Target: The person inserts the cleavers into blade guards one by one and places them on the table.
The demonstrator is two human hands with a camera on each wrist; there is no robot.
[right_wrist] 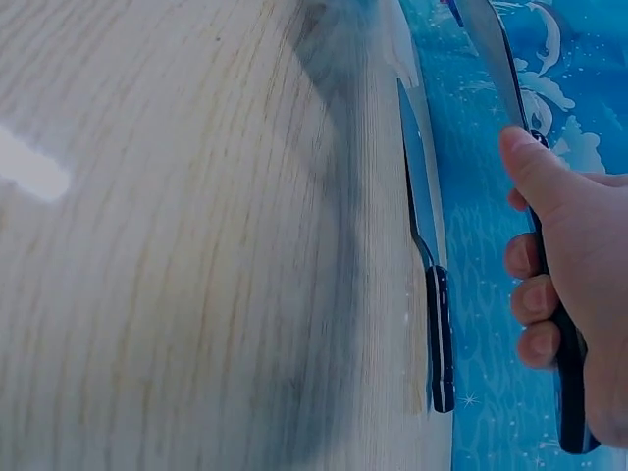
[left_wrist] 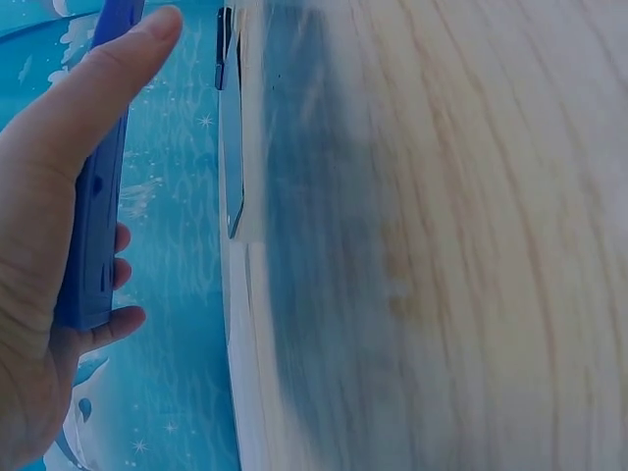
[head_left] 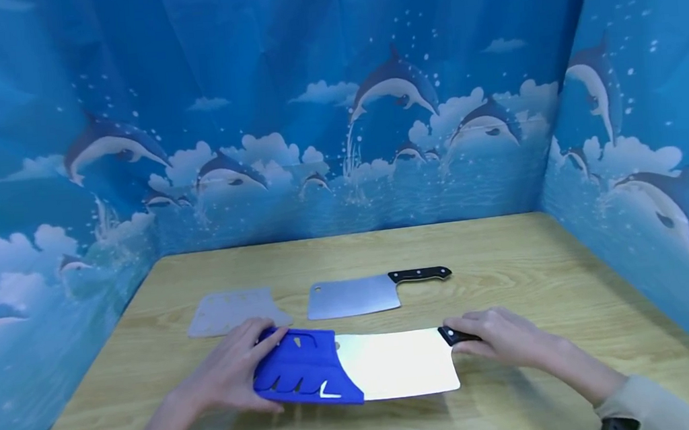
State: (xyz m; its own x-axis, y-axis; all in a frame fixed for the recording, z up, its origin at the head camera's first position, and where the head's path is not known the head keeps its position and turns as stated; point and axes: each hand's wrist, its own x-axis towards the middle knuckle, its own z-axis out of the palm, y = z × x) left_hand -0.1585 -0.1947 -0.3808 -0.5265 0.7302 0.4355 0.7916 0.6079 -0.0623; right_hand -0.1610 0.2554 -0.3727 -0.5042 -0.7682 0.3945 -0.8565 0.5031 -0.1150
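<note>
My right hand (head_left: 502, 337) grips the black handle of a cleaver (head_left: 399, 366), holding it above the table with its bright blade pointing left. A blue blade cover (head_left: 308, 370) sits over the left end of that blade. My left hand (head_left: 235, 369) holds the cover by its closed end, thumb on one face and fingers on the other, as the left wrist view also shows. Behind them a second cleaver (head_left: 354, 297) lies flat on the table, its black handle to the right. Left of it is a pale translucent blade cover (head_left: 236, 310), partly hidden by my left hand.
The light wood table (head_left: 474, 245) carries the second cleaver and the pale cover near its middle. Blue curtains (head_left: 309, 76) printed with dolphins stand close along its back, left and right sides.
</note>
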